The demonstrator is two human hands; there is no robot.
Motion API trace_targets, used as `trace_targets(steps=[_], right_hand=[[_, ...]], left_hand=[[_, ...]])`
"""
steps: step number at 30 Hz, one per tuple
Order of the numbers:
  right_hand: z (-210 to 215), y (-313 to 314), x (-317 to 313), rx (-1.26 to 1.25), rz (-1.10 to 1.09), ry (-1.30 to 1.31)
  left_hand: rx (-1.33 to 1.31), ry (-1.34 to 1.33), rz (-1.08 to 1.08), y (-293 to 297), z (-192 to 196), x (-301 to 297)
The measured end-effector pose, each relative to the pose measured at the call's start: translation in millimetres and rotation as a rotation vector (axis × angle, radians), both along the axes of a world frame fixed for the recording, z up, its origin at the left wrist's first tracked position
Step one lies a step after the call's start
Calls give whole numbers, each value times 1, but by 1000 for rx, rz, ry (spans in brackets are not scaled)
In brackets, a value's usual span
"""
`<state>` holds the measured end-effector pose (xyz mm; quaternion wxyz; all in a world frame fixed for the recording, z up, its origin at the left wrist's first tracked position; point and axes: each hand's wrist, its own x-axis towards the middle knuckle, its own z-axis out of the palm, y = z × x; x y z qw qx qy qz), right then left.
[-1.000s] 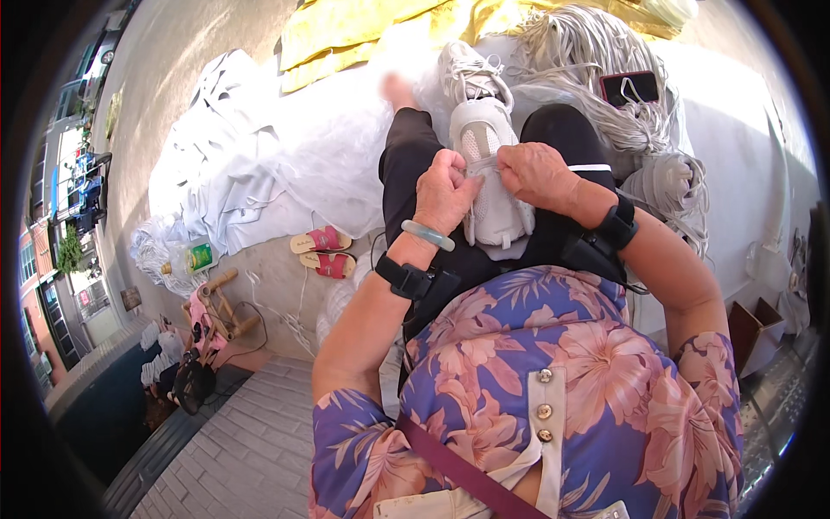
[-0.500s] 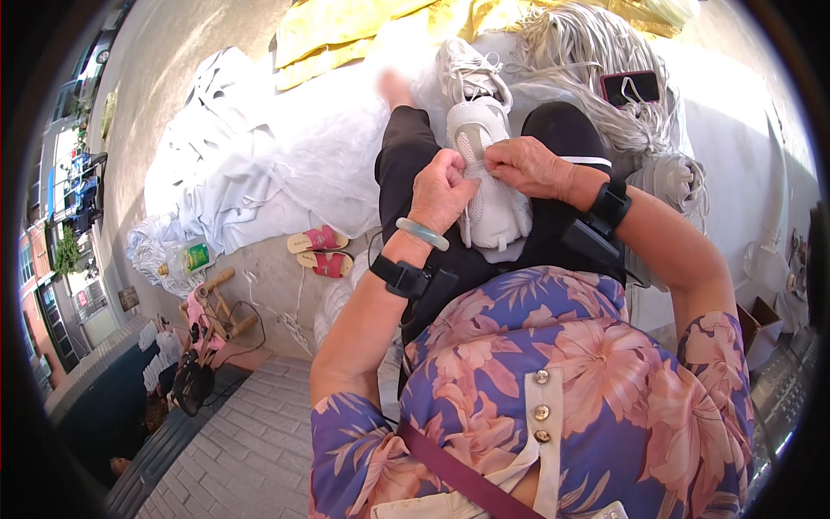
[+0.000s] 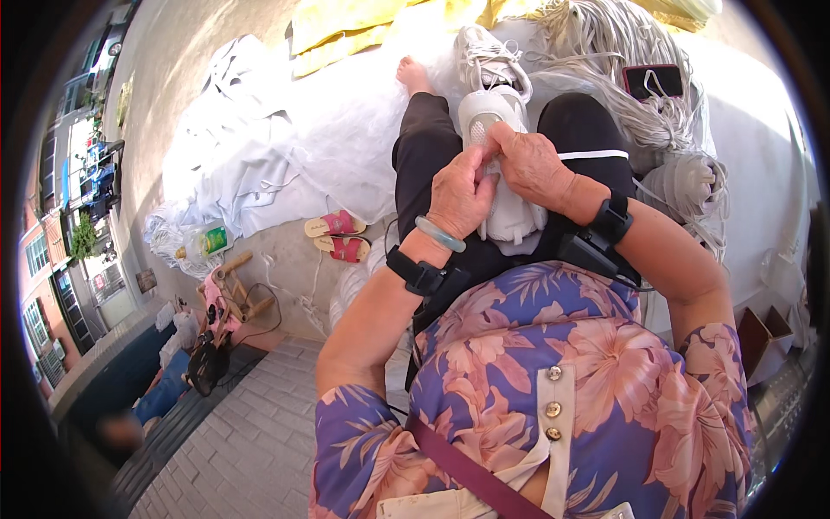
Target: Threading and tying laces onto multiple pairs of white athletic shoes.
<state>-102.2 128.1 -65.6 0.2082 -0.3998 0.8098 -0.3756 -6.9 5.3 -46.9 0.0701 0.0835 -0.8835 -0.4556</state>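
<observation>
So the white sneaker (image 3: 500,164) sits just above the middle of the frame, lying on the person's lap across the black trousers (image 3: 432,143), toe end pointing up the picture. Both hands are on it. The left hand (image 3: 458,195) has its fingers pinched together against the shoe's left side, and the right hand (image 3: 532,164) comes in from the right with its fingers pressed together on the shoe's upper part, right where the two hands meet. What exactly is pinched between the fingertips is too small to make out.

A pale green bangle (image 3: 439,235) sits on the left wrist, with a black wrist strap (image 3: 418,271) just below it. There's a matching black band (image 3: 611,218) on the right wrist.

Just above the shoe in hand there's a second white sneaker (image 3: 488,56) near the top centre, and next to it a big heap of whitish cords (image 3: 605,52) running off to the upper right. A dark phone-like slab with a red edge (image 3: 653,80) lies on that heap.

Left of the lap, white sheeting (image 3: 259,164) covers the ground. Below it is a pair of pink sandals (image 3: 337,236), side by side. Further left there's a small green and yellow packet (image 3: 214,239), roughly boxy, lying among clear plastic. A brown cardboard box (image 3: 761,333) shows at the right edge.
</observation>
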Motion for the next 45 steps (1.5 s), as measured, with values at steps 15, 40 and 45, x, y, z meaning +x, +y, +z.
trace_targets(steps=[15,40,45], right_hand=[[-6,3,-5,-91,138,-63],[14,48,-14,15,123,200],[22,55,-24,85,45,157]], left_hand=[[-327,-44,34,6,-1,-1],[-439,-73,47,-74,19,66],[-573,-293,-199,-17,12,19]])
